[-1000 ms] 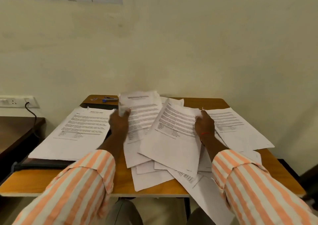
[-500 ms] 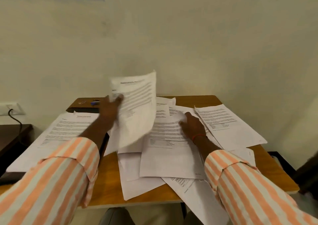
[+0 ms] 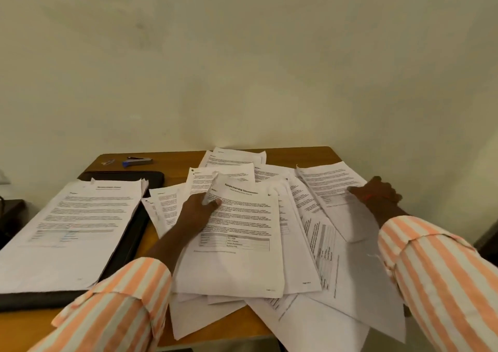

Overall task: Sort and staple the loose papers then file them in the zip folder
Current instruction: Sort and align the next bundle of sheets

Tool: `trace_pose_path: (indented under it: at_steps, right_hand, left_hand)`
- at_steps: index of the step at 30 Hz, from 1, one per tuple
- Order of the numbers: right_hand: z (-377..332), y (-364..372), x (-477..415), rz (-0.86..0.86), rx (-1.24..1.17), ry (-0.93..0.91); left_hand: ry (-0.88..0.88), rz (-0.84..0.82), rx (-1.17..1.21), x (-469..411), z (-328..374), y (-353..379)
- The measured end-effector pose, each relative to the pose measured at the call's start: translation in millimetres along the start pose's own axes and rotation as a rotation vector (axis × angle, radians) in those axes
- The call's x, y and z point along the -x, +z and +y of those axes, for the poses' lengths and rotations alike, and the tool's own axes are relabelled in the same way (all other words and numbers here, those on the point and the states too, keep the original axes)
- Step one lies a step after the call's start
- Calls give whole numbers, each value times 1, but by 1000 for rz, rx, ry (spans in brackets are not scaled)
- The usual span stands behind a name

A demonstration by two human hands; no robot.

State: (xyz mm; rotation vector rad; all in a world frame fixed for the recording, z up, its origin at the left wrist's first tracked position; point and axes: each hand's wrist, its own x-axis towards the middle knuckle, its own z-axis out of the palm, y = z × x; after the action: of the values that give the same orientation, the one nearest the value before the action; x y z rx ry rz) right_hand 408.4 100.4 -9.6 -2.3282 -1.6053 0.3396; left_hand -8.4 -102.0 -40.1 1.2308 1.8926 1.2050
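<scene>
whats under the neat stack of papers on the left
A flat black zip folder lies under the neat stack of white printed papers; only its far, right and near edges show. Its middle is covered.

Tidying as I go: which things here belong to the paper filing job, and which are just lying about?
Job: loose papers, sorted stack, black zip folder, blue stapler, titled sheet in the left hand.
Lying about: small object by the stapler (unclear what), dark side table.

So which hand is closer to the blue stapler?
Left. The left hand grips a sheet, nearer the camera than the stapler and a bit to its right. The right hand touches papers far off at the right side of the table.
</scene>
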Motion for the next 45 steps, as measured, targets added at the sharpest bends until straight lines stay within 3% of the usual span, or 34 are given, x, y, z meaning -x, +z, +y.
trace_pose_path:
  at_steps: [4,9,16,20,26,30,37,45]
  right_hand:
    - [5,1,-10,-92,-61,83]
    - [-6,0,14,93,-85,21]
    - [-26,16,47,124,-215,-88]
    - [-37,14,55,223,-288,-213]
    - [-55,-13,60,437,-798,-254]
    - [-59,-19,76,489,-959,-340]
    - [-56,4,105,537,-982,-333]
    - [-49,14,130,501,-842,-482]
  left_hand:
    - [-11,2,19,-4,-1,0]
    - [-13,24,57,2,4,0]
    - [-63,46,147,3,8,1]
    - [-74,49,186,5,13,-1]
    - [-48,108,302,13,41,-8]
    - [-43,122,384,26,47,-20]
    - [-55,133,391,46,27,-44]
    - [-120,111,384,57,10,-43]
